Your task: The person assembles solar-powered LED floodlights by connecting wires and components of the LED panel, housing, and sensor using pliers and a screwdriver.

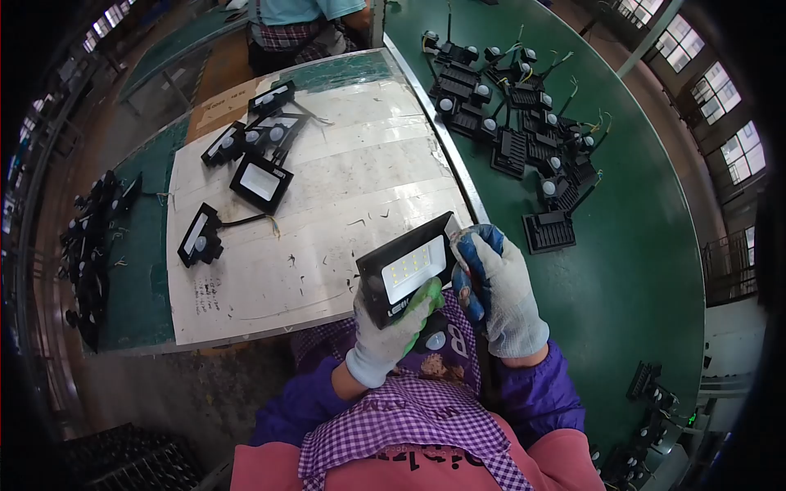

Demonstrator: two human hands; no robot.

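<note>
My left hand (390,340), in a white glove with green-coated fingers, grips a black LED floodlight (412,266) by its lower edge. The floodlight is tilted up towards me, its panel of yellow LEDs showing. A round white sensor dome (435,340) hangs below it, near my apron. At the light's right edge is my right hand (501,286), in a white glove with blue-coated fingers. Those fingers are curled closed; whether they touch the frame or hold something small is hidden.
Several floodlights (262,182) with sensors lie on the white-covered table (360,176). More stand piled on the green bench (622,270) to the right, and a dark heap (97,254) lies at the left. A metal edge strip (434,123) divides the surfaces. Another person (303,24) sits opposite.
</note>
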